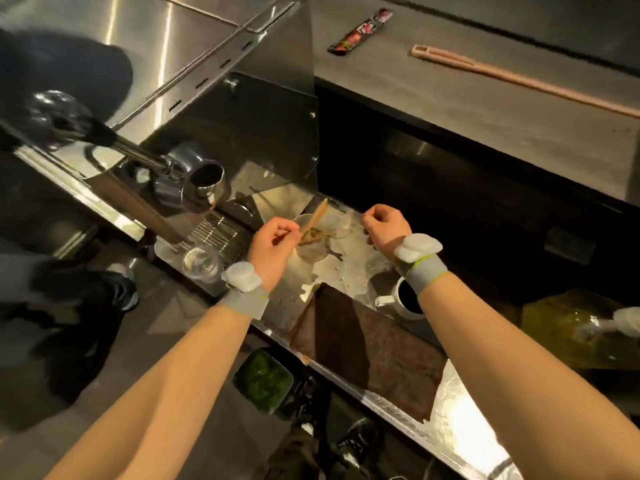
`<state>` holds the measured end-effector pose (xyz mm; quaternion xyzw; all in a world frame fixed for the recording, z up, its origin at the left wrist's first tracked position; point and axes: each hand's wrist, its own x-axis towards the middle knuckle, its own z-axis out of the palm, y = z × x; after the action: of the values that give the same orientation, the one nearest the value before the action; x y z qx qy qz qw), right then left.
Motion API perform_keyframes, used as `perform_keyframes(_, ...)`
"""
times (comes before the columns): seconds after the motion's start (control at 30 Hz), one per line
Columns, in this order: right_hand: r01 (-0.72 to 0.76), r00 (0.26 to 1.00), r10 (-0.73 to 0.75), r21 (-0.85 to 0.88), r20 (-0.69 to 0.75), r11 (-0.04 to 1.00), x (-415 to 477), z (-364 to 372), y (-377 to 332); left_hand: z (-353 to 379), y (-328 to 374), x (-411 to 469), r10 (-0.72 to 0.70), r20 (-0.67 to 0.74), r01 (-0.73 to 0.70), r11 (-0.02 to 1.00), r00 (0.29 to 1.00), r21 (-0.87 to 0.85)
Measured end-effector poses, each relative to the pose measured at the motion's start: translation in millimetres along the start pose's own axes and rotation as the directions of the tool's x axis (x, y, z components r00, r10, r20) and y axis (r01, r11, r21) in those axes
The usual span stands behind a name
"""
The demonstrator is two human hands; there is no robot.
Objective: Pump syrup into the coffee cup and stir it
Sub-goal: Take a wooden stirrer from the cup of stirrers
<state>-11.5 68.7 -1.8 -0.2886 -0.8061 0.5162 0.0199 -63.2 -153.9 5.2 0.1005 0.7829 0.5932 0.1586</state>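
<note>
A white coffee cup (pixel 403 301) with dark coffee stands on the steel counter, partly hidden under my right wrist. A clear glass (pixel 310 249) farther back holds several wooden stir sticks (pixel 317 216). My left hand (pixel 273 244) is at that glass, its fingers pinched on one of the sticks. My right hand (pixel 384 226) hovers as a closed fist to the right of the glass, and I see nothing in it. A yellowish syrup bottle (pixel 568 327) with a white pump (pixel 623 320) sits at the far right edge.
An espresso machine with a portafilter (pixel 204 178) fills the left. A clear plastic cup (pixel 202 265) stands on the drip grate. A brown cloth (pixel 363 344) lies on the counter front. A red packet (pixel 360 31) and pink tool (pixel 519 77) lie on the upper shelf. Another person's legs (pixel 104 296) are at left.
</note>
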Motion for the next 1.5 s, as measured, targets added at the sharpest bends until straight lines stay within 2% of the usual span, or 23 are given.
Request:
perform_keyframes(0.13, -0.007, 0.993, 0.027, -0.172, 0.112, 0.985, 16.7, 27.5, 0.5, -8.1, -12.5, -2.4, -0.109, -0.043, 0.106, 0.992, 0.993, -0.066)
perform_keyframes(0.2, -0.011, 0.984, 0.059, -0.266, 0.170, 0.964, 24.2, 38.7, 0.3, -9.6, -17.8, -3.0, -0.110, -0.032, 0.107, 0.991, 0.993, -0.074)
perform_keyframes(0.3, -0.012, 0.981, 0.084, -0.374, 0.175, 0.928, 29.4, 50.3, 0.8, -11.5, -23.8, -2.8, -0.113, -0.018, 0.111, 0.989, 0.993, -0.100)
perform_keyframes(0.47, -0.043, 0.966, 0.143, -0.413, 0.215, 0.910, 35.7, 58.2, -0.3, -13.3, -31.2, -3.1, -0.116, -0.021, 0.113, 0.988, 0.993, -0.109)
perform_keyframes(0.7, 0.013, 0.981, 0.076, -0.446, 0.180, 0.895, 36.7, 63.6, -7.8, -17.0, -33.2, -1.9, -0.119, -0.017, 0.116, 0.986, 0.993, -0.116)
perform_keyframes(0.93, 0.093, 0.989, -0.004, -0.594, 0.150, 0.799, 44.7, 63.9, -7.7, -16.3, -35.6, -4.1, -0.124, 0.007, 0.124, 0.984, 0.992, -0.130)
perform_keyframes(1.07, 0.163, 0.982, -0.070, -0.610, 0.174, 0.776, 47.3, 67.1, -6.2, -15.5, -39.0, -4.0, -0.134, 0.025, 0.136, 0.984, 0.991, -0.119)
perform_keyframes(1.23, 0.192, 0.977, -0.081, -0.655, 0.196, 0.731, 50.5, 67.9, -4.8, -16.8, -40.1, -5.0, -0.120, 0.040, 0.124, 0.984, 0.992, -0.129)
perform_keyframes(1.37, 0.265, 0.964, -0.175, -0.690, 0.200, 0.673, 49.8, 68.5, -5.3, -17.2, -42.1, -4.1, -0.131, 0.043, 0.136, 0.982, 0.990, -0.130)
perform_keyframes(1.5, 0.271, 0.963, -0.193, -0.668, 0.190, 0.693, 46.8, 65.4, -10.3, -17.0, -41.2, -2.9, -0.136, 0.048, 0.141, 0.982, 0.989, -0.121)
